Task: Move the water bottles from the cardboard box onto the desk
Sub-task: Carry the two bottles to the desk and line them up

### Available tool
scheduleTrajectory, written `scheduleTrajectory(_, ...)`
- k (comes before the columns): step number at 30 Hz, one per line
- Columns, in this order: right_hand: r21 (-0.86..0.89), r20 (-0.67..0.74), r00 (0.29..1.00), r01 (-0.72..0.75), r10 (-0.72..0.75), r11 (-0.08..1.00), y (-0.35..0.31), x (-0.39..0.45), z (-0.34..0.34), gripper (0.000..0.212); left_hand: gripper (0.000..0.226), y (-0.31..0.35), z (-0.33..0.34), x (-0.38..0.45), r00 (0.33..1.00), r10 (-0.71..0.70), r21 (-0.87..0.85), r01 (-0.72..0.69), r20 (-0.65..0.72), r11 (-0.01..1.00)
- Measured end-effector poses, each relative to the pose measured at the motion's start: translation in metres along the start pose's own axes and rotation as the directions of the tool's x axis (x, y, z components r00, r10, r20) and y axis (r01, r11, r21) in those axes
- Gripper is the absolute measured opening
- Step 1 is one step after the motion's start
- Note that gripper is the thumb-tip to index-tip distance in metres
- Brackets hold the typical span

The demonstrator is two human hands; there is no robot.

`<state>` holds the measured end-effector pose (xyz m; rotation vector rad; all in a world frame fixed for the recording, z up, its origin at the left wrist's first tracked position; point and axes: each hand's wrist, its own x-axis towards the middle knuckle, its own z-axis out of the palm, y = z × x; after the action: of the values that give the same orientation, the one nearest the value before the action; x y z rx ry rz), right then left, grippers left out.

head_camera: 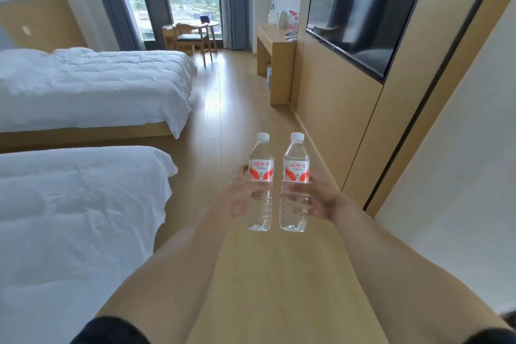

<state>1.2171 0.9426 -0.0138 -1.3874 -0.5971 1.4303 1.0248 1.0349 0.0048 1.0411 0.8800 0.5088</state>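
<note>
Gripping one upright bottle point(260, 184) each (fingers mostly hidden): left hand point(237, 198), right hand point(315, 198).

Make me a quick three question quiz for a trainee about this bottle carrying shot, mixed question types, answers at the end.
1. True or false: each hand holds one water bottle upright.
2. Multiple choice: the desk with bottles already on it stands A) between the beds, B) along the right wall, C) behind the person.
3. Fill in: the carried bottles' caps are ____ in colour.

Key
1. True: left hand holds the left bottle, right hand the right bottle.
2. B
3. White
</note>
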Motion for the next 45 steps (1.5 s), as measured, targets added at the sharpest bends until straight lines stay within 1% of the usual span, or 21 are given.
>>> scheduleTrajectory(5,-0.022,0.065,0.998,-0.019,0.021,1.0,-0.028,0.061,0.009,0.063,0.074,0.019,-0.026,0.044,0.998,0.021,-0.064,-0.024,-0.057,0.998)
scheduleTrajectory(8,-0.052,0.08,0.996,-0.021,0.025,0.998,-0.045,0.102,0.016,0.06,0.074,0.033,-0.049,0.08,0.999,0.031,-0.092,-0.035,-0.043,0.995)
scheduleTrajectory(14,-0.101,0.065,0.998,-0.022,0.029,0.995,-0.088,0.202,0.028,0.059,0.075,0.08,-0.091,0.172,0.999,0.035,-0.114,-0.038,-0.03,0.993)
scheduleTrajectory(19,-0.121,0.035,0.999,-0.028,0.032,0.992,-0.134,0.29,0.042,0.06,0.073,0.135,-0.129,0.248,1.0,-0.012,-0.084,0.012,-0.009,0.996)
scheduleTrajectory(24,-0.125,0.022,0.999,-0.025,0.028,0.992,-0.17,0.363,0.052,0.055,0.075,0.175,-0.163,0.318,0.999,-0.034,-0.072,0.033,-0.017,0.997)
scheduleTrajectory(29,-0.122,0.02,0.999,-0.04,0.043,0.992,-0.192,0.429,0.052,0.055,0.075,0.196,-0.184,0.376,0.998,-0.054,-0.033,0.053,-0.029,0.998)
scheduleTrajectory(36,-0.135,0.065,0.995,-0.06,0.069,0.989,-0.224,0.532,0.04,0.054,0.076,0.224,-0.202,0.464,0.995,-0.059,-0.041,0.056,-0.077,0.998)
scheduleTrajectory(41,-0.152,0.108,0.991,-0.06,0.076,0.987,-0.263,0.617,0.022,0.056,0.074,0.255,-0.206,0.542,0.989,-0.048,-0.052,0.041,-0.137,0.998)
scheduleTrajectory(45,-0.165,0.128,0.985,-0.091,0.113,0.982,-0.302,0.678,0.004,0.058,0.074,0.287,-0.203,0.604,0.988,-0.064,-0.064,0.055,-0.141,0.996)
